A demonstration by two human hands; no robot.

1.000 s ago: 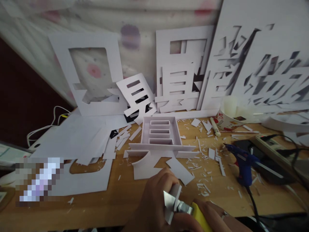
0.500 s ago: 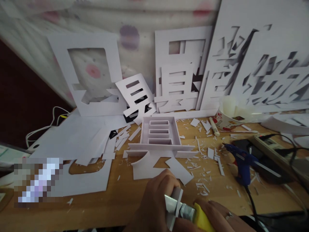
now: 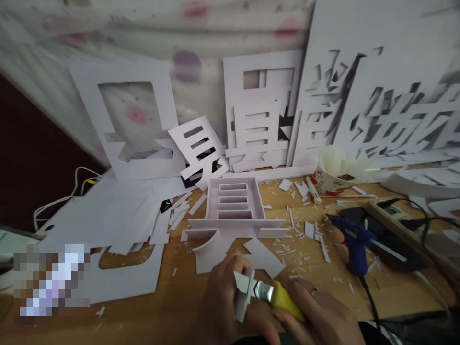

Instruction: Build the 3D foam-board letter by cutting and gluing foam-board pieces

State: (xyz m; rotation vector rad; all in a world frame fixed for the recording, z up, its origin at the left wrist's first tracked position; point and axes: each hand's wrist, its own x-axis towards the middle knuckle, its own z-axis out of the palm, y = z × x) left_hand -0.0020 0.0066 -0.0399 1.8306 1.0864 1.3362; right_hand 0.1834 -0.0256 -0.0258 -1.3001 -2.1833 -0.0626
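Note:
My left hand (image 3: 228, 299) is closed around a narrow white foam-board strip (image 3: 244, 302) near the table's front edge. In my right hand (image 3: 318, 306), fingers wrapped round its yellow handle, is a utility knife (image 3: 285, 299). Its metal end points left, against the strip between my hands; the blade's contact is partly hidden by the strip and fingers. Just beyond my hands lies a white foam-board character (image 3: 233, 223), with upright walls glued along its upper part and three slots. Its lower legs lie flat without walls along most edges.
A blue hot glue gun (image 3: 354, 237) lies at the right beside a power strip (image 3: 395, 215). A paper cup (image 3: 330, 177) with translucent sticks stands behind it. Cut-out boards (image 3: 264, 110) lean at the back. Scraps (image 3: 305, 230) litter the table; white sheets (image 3: 104, 206) lie left.
Both hands, with the strip and the knife, have moved slightly up and left in the picture. The camera view has also shifted a little. Both grips stay closed.

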